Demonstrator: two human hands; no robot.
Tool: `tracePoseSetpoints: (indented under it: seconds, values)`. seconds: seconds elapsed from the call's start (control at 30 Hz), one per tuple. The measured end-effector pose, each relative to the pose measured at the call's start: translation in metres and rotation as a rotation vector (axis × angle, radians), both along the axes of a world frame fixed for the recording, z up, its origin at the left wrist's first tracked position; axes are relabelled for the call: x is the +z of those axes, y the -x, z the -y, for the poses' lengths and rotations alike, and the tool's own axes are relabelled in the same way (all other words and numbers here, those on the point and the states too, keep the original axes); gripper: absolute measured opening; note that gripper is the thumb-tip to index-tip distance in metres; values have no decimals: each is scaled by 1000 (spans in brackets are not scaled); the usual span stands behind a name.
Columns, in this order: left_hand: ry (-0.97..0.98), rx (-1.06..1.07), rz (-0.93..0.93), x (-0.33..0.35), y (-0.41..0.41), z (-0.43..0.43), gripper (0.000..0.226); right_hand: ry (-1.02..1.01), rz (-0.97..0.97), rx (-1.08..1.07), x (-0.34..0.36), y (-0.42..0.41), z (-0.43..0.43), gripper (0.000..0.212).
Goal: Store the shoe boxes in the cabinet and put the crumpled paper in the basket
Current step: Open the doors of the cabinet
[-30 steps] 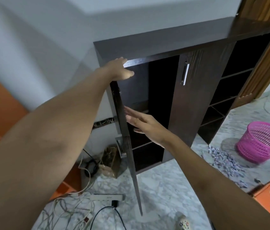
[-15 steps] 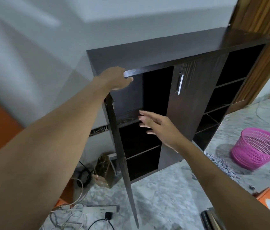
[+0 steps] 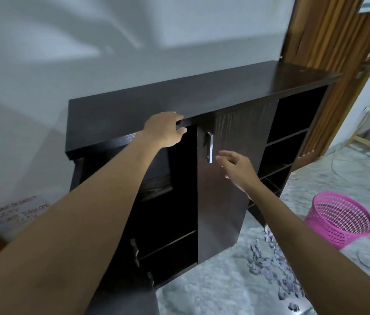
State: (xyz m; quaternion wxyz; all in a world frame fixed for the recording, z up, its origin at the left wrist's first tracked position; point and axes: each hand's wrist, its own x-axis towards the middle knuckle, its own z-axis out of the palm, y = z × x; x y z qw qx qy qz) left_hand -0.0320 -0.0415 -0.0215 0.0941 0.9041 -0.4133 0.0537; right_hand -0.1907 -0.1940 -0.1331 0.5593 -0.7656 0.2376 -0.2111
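Note:
The dark brown cabinet (image 3: 202, 92) stands against the wall. My left hand (image 3: 163, 129) grips the top edge of its left door (image 3: 156, 173), which stands partly open, with dark shelves showing in the gap. The right door (image 3: 225, 201) is closed. My right hand (image 3: 236, 165) hovers just right of that door's silver handle (image 3: 210, 147), with relaxed fingers and holding nothing. The pink mesh basket (image 3: 338, 220) sits on the floor to the right. Scraps of paper (image 3: 270, 260) lie on the floor in front of the cabinet. No shoe box is in view.
Open shelves (image 3: 291, 137) fill the cabinet's right end. A wooden door (image 3: 329, 42) stands behind it. A cable (image 3: 366, 260) curls on the marble floor near the basket. A paper note (image 3: 18, 212) hangs on the wall at the left.
My left hand has swung the left door from wide open toward shut. My right hand has moved out of the open compartment, rightward to the right door's handle. The view has shifted.

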Motion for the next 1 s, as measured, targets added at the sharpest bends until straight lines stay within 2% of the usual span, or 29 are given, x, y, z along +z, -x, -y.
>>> tracePoseSetpoints:
  seconds: [0.23,0.3,0.4,0.47,0.73,1.0]
  values:
    - [131,64,-65,-5,-13,65,45,107,6,69,-7,-58,35,51]
    - [150,79,-75,-7,-16,73,47,123,36,61,-10,-71,39,47]
    - [163,107,-65,-10,-18,80,49,143,94,-16,-11,-85,40,22]
    - [168,113,-63,-11,-20,81,49,103,131,-36,-11,-93,42,13]
    - [190,132,-78,-5,-18,81,47,-10,187,-77,-15,-95,39,21]
    - [248,159,-115,-5,-9,81,45,-145,245,-49,-8,-50,35,22]
